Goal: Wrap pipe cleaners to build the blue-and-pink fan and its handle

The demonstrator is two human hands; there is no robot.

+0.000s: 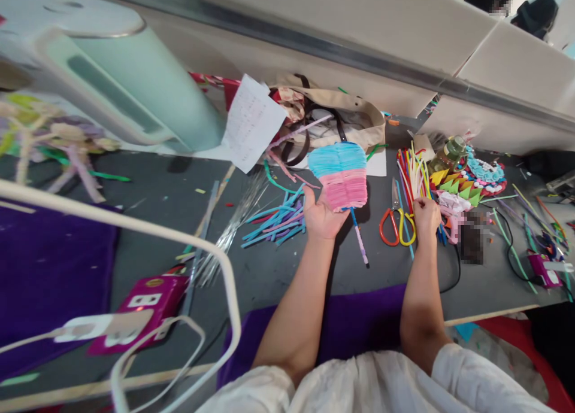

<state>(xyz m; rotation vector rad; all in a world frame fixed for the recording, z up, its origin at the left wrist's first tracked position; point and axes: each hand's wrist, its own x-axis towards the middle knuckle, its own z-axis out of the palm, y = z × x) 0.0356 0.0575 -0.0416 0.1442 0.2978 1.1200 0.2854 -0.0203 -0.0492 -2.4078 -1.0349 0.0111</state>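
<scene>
My left hand (324,216) holds up a flat fan (344,173) made of fuzzy pipe cleaners. Its top band is light blue, its lower band pink, and a blue and lilac stick handle (359,236) slants down from it. The palm faces up, with most fingers hidden behind the fan. To the right, my right hand (426,214) has its fingers pinched at the lower part of a bundle of red, yellow and white pipe cleaners (413,173). Scissors (396,221) with red and yellow handles lie beside that hand. Blue and purple pipe cleaners (281,221) lie left of my left hand.
A mint-green kettle (135,78) stands at the far left. Magenta power strips (144,311) and a white cable (224,269) are near. A cloth bag (363,114), a paper sheet (251,125), a glass jar (451,152) and finished crafts (485,167) line the partition.
</scene>
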